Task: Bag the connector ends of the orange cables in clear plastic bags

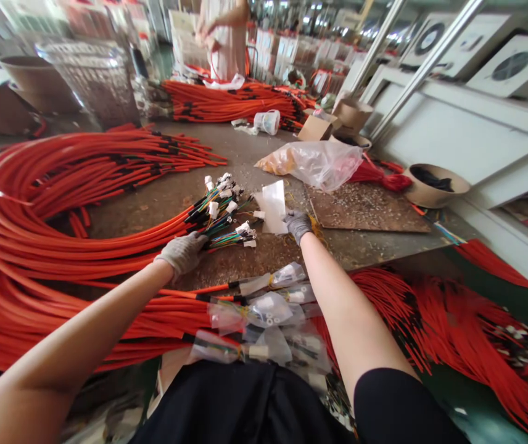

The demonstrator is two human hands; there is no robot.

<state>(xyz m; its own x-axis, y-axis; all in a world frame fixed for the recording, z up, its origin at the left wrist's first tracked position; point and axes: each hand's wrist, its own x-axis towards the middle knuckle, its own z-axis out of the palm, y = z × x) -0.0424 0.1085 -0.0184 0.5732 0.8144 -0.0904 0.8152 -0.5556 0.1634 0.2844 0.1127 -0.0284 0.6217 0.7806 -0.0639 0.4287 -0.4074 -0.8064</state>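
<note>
My left hand (183,253), in a grey knit glove, is closed on an orange-sheathed cable just behind its connector end. Around it, black-taped ends fan out into coloured wires with white connectors (213,209). My right hand (298,224), also gloved, pinches the right edge of a whitish, translucent plastic bag (274,206) lying on the worktable. The connectors sit just left of that bag. Nearer my body lie cables whose ends are covered with clear bags (271,308), some tied with yellow. My left fingertips are partly hidden among the wires.
Orange cables (23,246) loop over the table's left side. A clear bag of orange and red bits (314,161) lies beyond my right hand, near a brown board (370,209) and a round bin (435,185). A person (222,37) stands across the table.
</note>
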